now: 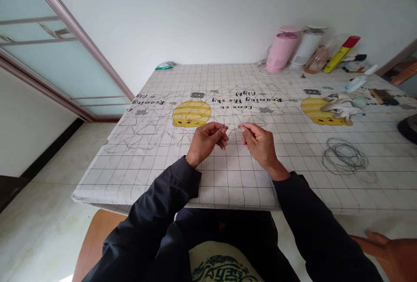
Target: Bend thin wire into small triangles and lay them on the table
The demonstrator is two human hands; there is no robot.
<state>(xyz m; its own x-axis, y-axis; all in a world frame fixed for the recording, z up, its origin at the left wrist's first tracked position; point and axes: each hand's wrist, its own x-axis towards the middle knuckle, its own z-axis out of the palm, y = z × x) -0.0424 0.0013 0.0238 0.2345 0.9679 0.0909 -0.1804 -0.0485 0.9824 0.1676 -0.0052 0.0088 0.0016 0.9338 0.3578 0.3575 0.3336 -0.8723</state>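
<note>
Over the middle of the table, my left hand (210, 141) and my right hand (259, 143) face each other, a short gap between them. Thumb and forefinger are pinched on each side, apparently on a thin grey wire so fine that it barely shows at the fingertips. Loose wire (140, 136) lies in wide tangled loops on the cloth to the left and beyond my hands. A rough coil of wire (345, 157) rests farther right, apart from my right hand.
A checked tablecloth (224, 186) with yellow cartoon prints covers the table. Along the back right stand a pink cylindrical device (282, 51), a white one (306, 47) and a yellow-red box (342, 54). Crumpled gloves (342, 106) and a clear bottle (360, 78) lie at right. A green packet (165, 65) is at back left.
</note>
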